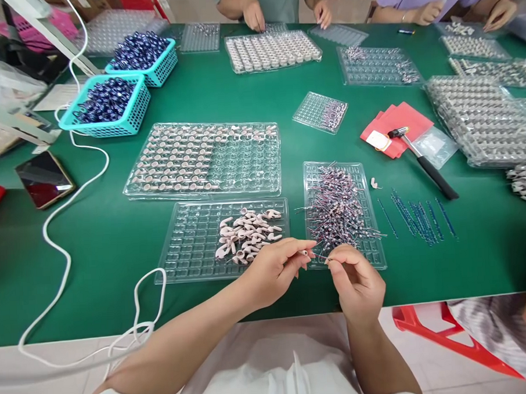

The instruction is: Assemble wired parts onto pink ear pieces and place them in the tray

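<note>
My left hand [272, 272] pinches a small pink sleeve piece [304, 252] at the near edge of the green table [117, 244]. My right hand [356, 280] pinches a thin wired component [322, 257], its lead pointing at the sleeve. Both hands hover between two clear trays. The left tray [190, 241] carries a heap of pink sleeve pieces [249, 233]. The right tray [368, 215] carries a heap of wired components [335, 208]. Behind them a larger clear tray [244, 163] holds rows of finished pink pieces.
Blue thin rods [416, 216] and a black-handled hammer [425, 164] lie right of my trays, by red cards [399, 124]. Two teal baskets [106, 108] of blue parts stand far left, near a phone [44, 178] and a white cable [60, 246]. Other people's hands [255, 14] work at far trays.
</note>
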Tool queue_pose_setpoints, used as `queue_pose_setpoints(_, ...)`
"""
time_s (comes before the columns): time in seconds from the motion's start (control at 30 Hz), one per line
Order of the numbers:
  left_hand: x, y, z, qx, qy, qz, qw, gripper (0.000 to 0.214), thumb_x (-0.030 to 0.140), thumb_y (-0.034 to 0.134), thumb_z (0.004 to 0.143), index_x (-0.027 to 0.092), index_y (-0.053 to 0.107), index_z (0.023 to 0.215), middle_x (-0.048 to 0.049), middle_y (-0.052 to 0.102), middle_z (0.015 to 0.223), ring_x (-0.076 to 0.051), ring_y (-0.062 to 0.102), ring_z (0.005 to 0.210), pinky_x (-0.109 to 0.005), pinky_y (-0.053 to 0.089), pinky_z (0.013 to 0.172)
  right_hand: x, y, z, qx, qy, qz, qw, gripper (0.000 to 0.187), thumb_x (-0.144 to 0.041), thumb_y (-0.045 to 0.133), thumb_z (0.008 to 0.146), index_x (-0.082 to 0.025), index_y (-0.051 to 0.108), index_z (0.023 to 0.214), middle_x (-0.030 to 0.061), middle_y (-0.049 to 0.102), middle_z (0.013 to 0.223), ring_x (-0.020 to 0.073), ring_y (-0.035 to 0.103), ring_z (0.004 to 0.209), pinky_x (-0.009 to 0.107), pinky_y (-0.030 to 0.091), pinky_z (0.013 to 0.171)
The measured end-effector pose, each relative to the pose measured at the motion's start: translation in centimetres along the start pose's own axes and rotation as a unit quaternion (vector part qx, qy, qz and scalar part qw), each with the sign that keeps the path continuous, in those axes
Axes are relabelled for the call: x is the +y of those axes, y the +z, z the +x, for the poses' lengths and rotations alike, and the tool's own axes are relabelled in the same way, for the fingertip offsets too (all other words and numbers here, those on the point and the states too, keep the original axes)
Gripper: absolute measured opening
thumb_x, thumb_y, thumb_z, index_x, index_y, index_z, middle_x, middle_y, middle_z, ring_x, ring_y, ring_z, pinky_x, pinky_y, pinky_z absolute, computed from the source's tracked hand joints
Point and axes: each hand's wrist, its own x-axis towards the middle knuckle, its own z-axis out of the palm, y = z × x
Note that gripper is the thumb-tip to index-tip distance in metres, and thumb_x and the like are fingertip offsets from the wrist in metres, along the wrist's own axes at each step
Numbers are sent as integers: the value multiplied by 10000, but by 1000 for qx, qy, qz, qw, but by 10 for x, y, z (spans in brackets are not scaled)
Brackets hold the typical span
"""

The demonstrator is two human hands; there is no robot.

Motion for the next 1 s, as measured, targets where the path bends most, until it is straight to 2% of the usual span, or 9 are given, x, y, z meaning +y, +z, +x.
queue_pose_setpoints(0.23,0,1,1,17,7,19,1000,296,175,529,977,119,682,1225,-82,736,916,-122,643,660,-246,561,625,1,1,-1,-7,-16,-19,1000,223,-28,593,888,-228,661,959,7,641,825,163,600,786,327,479,723)
queue_pose_setpoints(0.73,-1,1,1,27,-5,22,999,279,192,567,964,138,696,1206,-85,731,922,-163,676,779,-267,573,666,-1,2,1,-24,1,-53,998,202,-33,609,879,-230,643,907,-5,631,804,145,590,748,305,474,684)
queue_pose_setpoints(0.83,-2,0,1,33,19,44,998,269,168,569,967,140,692,1205,-86,739,927,-168,687,799,-276,579,694,-1,2,1,-25,2,-55,998,198,-34,610,877,-229,639,898,-8,630,800,143,589,743,302,473,683)
queue_pose_setpoints(1.0,-6,-1,2,56,107,107,987,268,137,557,984,162,673,1223,-78,742,928,-163,698,837,-291,587,773,-2,2,1,-27,6,-63,998,185,-45,611,874,-229,633,880,-10,624,790,142,588,731,298,471,677)
